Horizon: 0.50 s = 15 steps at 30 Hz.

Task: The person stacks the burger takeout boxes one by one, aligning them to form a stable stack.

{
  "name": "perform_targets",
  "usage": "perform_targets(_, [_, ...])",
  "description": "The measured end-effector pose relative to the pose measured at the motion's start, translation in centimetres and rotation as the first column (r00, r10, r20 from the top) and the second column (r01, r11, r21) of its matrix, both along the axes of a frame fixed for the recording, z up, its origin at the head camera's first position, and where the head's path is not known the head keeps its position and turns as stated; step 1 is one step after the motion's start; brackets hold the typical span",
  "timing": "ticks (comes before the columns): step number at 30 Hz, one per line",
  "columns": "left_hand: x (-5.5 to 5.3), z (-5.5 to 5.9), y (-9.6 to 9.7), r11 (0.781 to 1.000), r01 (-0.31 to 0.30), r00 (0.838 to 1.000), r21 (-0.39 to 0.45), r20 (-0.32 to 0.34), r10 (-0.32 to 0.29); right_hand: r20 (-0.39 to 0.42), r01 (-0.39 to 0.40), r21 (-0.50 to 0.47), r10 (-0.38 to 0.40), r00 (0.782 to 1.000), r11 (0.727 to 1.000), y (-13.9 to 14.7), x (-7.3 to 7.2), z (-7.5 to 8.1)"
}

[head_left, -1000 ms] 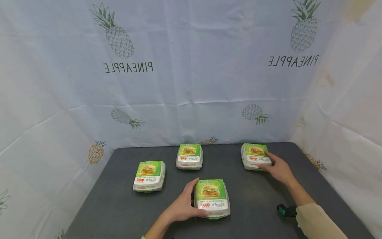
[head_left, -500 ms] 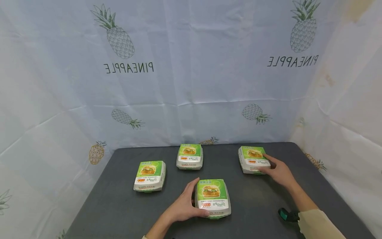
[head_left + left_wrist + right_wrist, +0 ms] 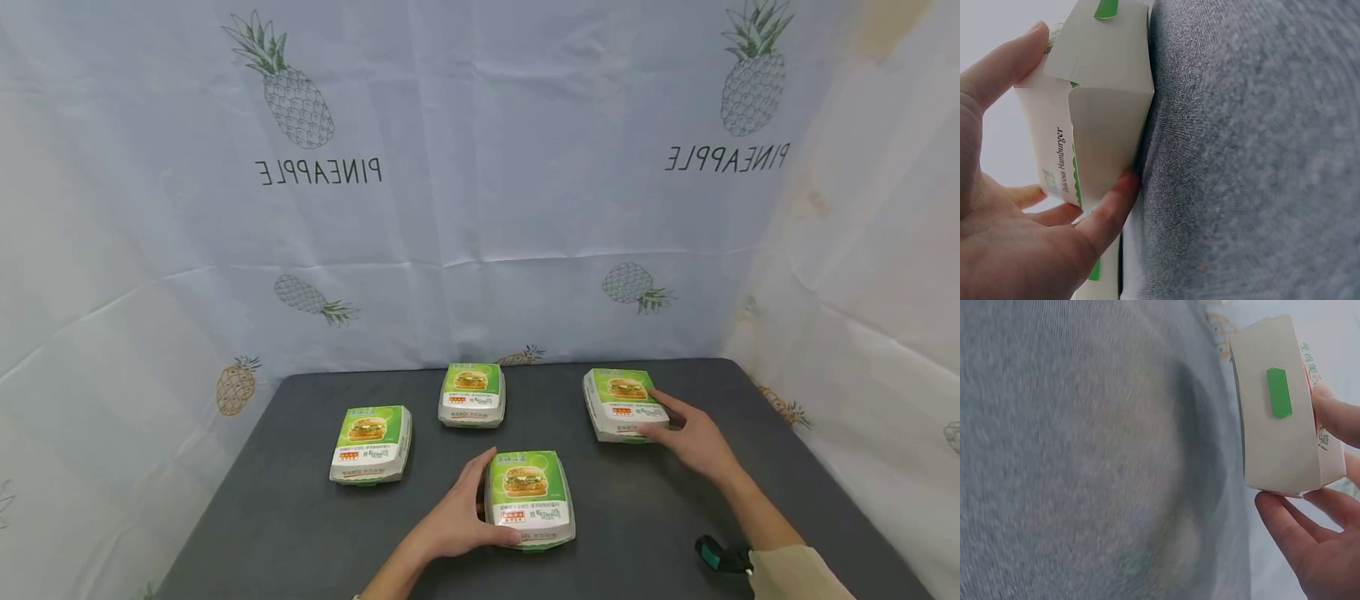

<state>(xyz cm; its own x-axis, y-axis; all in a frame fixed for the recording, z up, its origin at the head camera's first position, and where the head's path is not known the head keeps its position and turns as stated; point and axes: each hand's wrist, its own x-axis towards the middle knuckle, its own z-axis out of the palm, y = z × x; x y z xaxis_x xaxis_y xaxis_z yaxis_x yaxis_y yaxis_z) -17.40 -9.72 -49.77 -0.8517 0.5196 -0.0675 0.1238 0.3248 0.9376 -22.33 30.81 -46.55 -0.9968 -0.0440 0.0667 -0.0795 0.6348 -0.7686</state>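
Observation:
My left hand (image 3: 459, 515) grips the left side of the nearest hamburger box (image 3: 528, 493), with the thumb on its front edge. In the left wrist view, the fingers (image 3: 1113, 206) curl against the white wall of that box (image 3: 1110, 119), low by the table. Farther right, my right hand (image 3: 693, 437) holds another hamburger box (image 3: 624, 392) by its right side, the thumb at the front. The right wrist view shows this box (image 3: 1279, 412) with a green tab, between thumb and fingers (image 3: 1285, 528). I cannot tell whether it touches the table. Both lids face up with a burger picture.
Two more hamburger boxes stand on the dark table (image 3: 300, 533): one at the left (image 3: 371, 444) and one at the back middle (image 3: 472, 395). A white pineapple-print cloth (image 3: 480, 208) hangs behind the table. A black strap (image 3: 722, 554) is near my right sleeve.
My right hand and its hamburger box have moved left and a little toward me. My left hand and the near box stay in place; the head view has shifted slightly.

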Motion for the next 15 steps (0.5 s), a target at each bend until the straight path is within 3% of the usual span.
perform_targets(15, [0.1, 0.0, 0.0, 1.0, -0.007, 1.0, -0.008, -0.004, 0.007, -0.037, -0.047, -0.011, 0.047, 0.998, 0.999, -2.8, 2.6, 2.3])
